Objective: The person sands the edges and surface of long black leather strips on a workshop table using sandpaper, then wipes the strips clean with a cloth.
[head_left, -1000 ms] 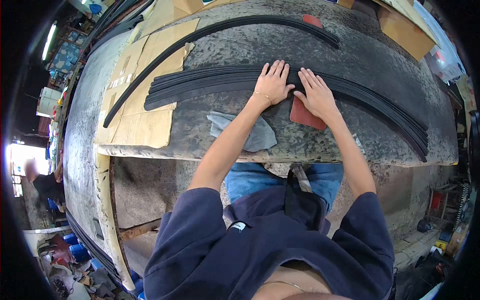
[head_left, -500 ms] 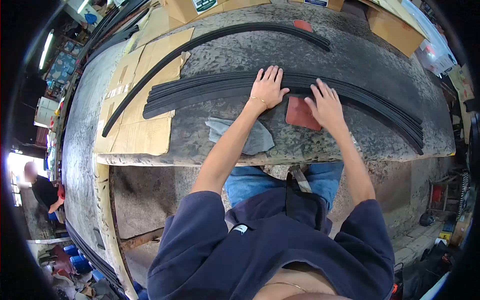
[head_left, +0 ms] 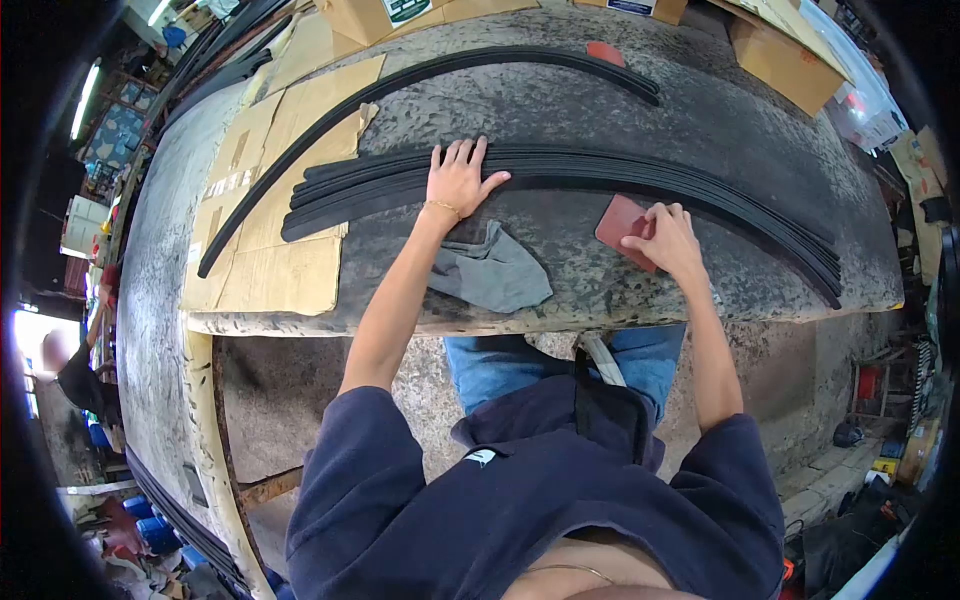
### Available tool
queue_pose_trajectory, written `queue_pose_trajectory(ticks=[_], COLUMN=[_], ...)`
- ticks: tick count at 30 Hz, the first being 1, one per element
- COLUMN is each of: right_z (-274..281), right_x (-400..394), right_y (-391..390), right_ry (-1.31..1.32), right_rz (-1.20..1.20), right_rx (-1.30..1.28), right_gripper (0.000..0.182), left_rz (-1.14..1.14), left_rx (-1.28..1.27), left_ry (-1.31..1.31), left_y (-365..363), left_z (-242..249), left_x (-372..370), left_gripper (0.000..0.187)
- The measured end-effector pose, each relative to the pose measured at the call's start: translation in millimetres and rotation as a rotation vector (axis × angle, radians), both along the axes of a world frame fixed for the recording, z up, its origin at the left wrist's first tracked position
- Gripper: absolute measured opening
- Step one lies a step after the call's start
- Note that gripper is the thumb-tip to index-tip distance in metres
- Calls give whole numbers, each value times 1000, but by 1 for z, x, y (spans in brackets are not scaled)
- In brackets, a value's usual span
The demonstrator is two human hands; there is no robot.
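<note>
My left hand [head_left: 459,184] lies spread on top of a bundle of long black rubber strips [head_left: 370,183], left of the middle of the bundle. Thumb and fingers of my right hand [head_left: 668,238] pinch the right part of a dark red pad [head_left: 622,228], just below the bundle. Below my left hand, a crumpled grey cloth [head_left: 500,272] rests near the table's front edge. Farther back, a separate curved black strip [head_left: 400,78] arches over the bundle. Another red piece [head_left: 604,52] lies beside its right end.
Flattened cardboard [head_left: 285,270] lies under the strips' left ends on the dark table [head_left: 385,300]. Cardboard boxes [head_left: 780,65] and a clear plastic bag [head_left: 868,110] stand at the back right. Another person [head_left: 80,380] is at the far left.
My left hand has slid left along the bundle. My right hand has come down onto the red pad, which is now shifted right and turned. The cloth's left part has moved.
</note>
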State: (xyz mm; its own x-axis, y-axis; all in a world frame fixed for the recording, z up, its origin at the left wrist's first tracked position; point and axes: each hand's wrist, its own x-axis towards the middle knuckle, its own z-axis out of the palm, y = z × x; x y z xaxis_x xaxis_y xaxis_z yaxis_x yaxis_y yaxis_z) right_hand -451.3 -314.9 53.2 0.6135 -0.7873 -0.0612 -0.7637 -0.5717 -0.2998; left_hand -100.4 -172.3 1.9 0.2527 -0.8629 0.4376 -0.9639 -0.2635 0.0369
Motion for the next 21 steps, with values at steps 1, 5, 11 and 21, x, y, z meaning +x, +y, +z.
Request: queue_pose_trajectory(ticks=[1,5,11,21], right_z=[1,2,-18,14], right_x=[-1,-9,-8,18], right_y=[3,1,-6,-32], right_ry=[-61,46,-181,-747], right_rz=[-35,-283,-309,-75], right_rx=[-40,40,59,-263], right_gripper=[74,86,78,44], left_rz=[24,44,11,-50], left_rx=[2,-40,-25,-124], left_ry=[-17,-107,-11,12], left_y=[-2,-3,-3,-3], left_z=[1,4,6,4], left_x=[-2,-2,-1,1], left_gripper=[80,75,71,40])
